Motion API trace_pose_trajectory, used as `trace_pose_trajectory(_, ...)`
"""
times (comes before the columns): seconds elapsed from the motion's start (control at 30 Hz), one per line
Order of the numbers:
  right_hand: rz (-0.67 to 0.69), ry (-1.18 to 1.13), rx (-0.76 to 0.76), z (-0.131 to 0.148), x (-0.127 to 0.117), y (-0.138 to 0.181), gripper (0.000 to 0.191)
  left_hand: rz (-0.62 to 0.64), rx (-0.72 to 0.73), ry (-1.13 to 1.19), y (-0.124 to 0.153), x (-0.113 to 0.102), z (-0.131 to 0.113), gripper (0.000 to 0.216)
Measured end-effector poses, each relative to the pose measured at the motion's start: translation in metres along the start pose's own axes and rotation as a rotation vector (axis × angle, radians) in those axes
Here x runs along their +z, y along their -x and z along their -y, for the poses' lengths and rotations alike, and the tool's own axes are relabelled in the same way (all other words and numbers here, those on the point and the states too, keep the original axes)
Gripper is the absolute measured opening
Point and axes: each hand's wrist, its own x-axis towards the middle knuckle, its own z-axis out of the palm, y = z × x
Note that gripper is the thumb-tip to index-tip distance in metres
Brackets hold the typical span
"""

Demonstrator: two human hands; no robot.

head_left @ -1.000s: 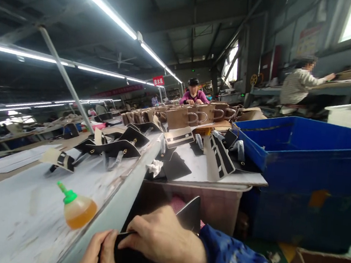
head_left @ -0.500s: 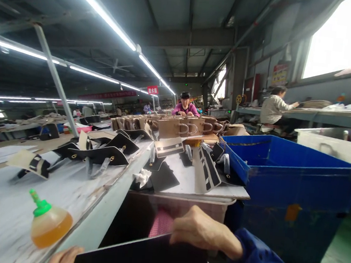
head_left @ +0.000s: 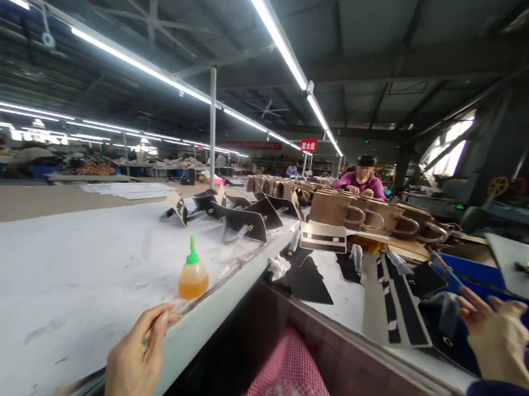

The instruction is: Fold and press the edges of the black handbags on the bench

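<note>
My left hand (head_left: 142, 352) is by the white table's front edge, its fingers loosely stretched and nothing visible in them. Just beyond it stands a squeeze bottle (head_left: 193, 280) with a green nozzle and amber liquid. My right hand (head_left: 499, 330) reaches out at the right, fingers spread, above black pieces at the side table's end. Past its fingertips, a pale flat panel (head_left: 522, 263) with a dark strap and metal clasp is tilted over the blue bin (head_left: 469, 270). The panel looks apart from the hand. A long beige-and-black panel (head_left: 398, 303) lies left of that hand.
Black flap pieces (head_left: 238, 217) with gold clasps lie on the white table (head_left: 71, 278). Crumpled white paper (head_left: 278, 267) sits at the side table's corner. Brown bags with handles (head_left: 332, 210) stand in rows before a co-worker (head_left: 363, 180). A metal post (head_left: 212, 126) rises behind.
The view has turned left. Both hands have let go of the black panel they held; my right hand has moved out toward the blue bin. My left hand is now beside the bottle.
</note>
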Motion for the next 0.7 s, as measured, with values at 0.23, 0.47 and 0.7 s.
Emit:
trace_pose_trajectory(0.23,0.458,0.050,-0.132,0.044,0.209,0.045,0.024,0.039,-0.055,-0.025,0.002,-0.009,0.011,0.038)
trace_pose_trajectory(0.47,0.434,0.234,-0.217,0.065,0.274,0.092,0.027,0.104,-0.036,-0.093,0.003,-0.009,0.017,0.033)
trace_pose_trajectory(0.7,0.311,0.113,-0.248,0.075,0.216,0.099,0.021,0.137,0.055,0.053,0.011,-0.005,0.012,0.033)
